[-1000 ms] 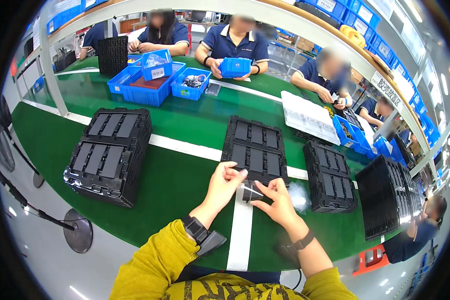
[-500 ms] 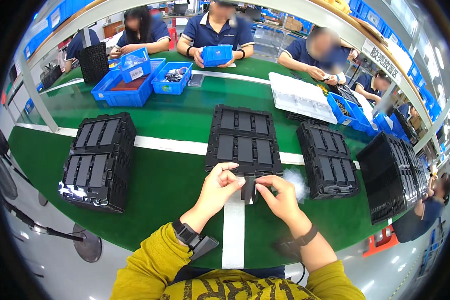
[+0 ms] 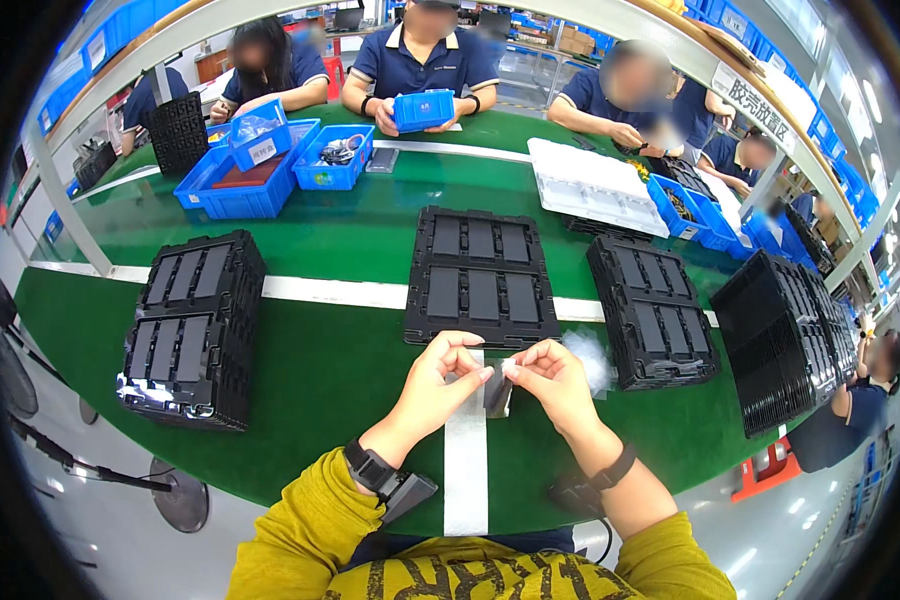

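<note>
My left hand [image 3: 442,372] and my right hand [image 3: 553,380] meet just above the green table's near edge. Between their fingertips they pinch a small dark flat part [image 3: 497,393], with a bit of clear film [image 3: 592,358] showing beside the right hand. Directly beyond my hands lies a black tray [image 3: 481,277] with several dark rectangular parts in its pockets. Both wrists wear dark bands, and yellow sleeves cover my forearms.
A stack of black trays [image 3: 195,325] stands at the left, another tray [image 3: 652,310] and a taller stack [image 3: 782,340] at the right. Blue bins [image 3: 253,165] and a white tray [image 3: 595,187] sit farther back. Several people work along the far and right sides.
My hands have drawn back from the black tray toward my body, bringing the small dark part with them. The view has tilted so the tray sits farther up.
</note>
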Available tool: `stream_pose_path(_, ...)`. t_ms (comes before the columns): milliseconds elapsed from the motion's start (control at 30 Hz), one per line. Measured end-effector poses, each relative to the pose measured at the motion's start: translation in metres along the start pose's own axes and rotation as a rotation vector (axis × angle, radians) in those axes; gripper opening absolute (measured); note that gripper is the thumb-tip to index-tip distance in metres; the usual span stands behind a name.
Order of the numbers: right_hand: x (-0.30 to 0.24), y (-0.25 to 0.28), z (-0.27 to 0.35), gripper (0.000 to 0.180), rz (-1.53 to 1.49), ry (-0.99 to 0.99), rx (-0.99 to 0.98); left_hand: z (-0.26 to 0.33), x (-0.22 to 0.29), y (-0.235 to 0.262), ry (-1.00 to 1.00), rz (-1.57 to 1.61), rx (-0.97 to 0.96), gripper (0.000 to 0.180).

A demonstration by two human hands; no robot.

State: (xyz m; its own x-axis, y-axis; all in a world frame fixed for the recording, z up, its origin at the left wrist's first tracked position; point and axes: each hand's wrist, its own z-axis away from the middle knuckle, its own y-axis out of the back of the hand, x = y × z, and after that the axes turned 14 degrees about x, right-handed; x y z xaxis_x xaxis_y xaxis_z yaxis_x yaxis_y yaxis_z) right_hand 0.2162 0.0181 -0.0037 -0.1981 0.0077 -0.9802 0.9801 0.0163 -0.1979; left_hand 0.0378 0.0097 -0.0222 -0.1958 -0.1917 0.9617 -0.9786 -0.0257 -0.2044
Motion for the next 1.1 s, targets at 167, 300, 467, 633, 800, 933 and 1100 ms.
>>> stream_pose_path(167, 0.002, 0.001, -0.002, 0.016, -0.008, 0.037, 0.020, 0.000, 0.001, 0.001, -0.069, -0.027, 0.023, 0.035)
stream_pose_path(300, 0.000, 0.006, -0.004, 0.011, -0.013, 0.011, 0.038, -0.001, 0.000, 0.000, -0.090, -0.035, 0.056, 0.034)
stream_pose_path(467, -0.016, 0.021, -0.014, 0.004, 0.094, 0.027, -0.049, -0.004, -0.004, 0.002, -0.137, -0.036, 0.159, 0.029)
stream_pose_path(633, -0.042, 0.063, -0.021, 0.011, 1.041, 0.202, 0.084, -0.009, -0.003, 0.013, -0.067, 0.033, 0.228, 0.026)
stream_pose_path(800, -0.018, 0.077, -0.029, 0.009, 1.393, 0.601, 0.295, -0.010, -0.003, 0.022, 0.049, -0.292, -0.084, 0.032)
stream_pose_path(933, -0.014, 0.078, -0.034, 0.011, 1.411, 0.643, 0.391, -0.005, 0.010, 0.023, -0.189, -0.760, -0.110, 0.028)
stream_pose_path(1100, -0.012, 0.081, -0.035, 0.018, 1.452, 0.658, 0.381, -0.004, 0.015, 0.021, -0.256, -0.930, -0.131, 0.027)
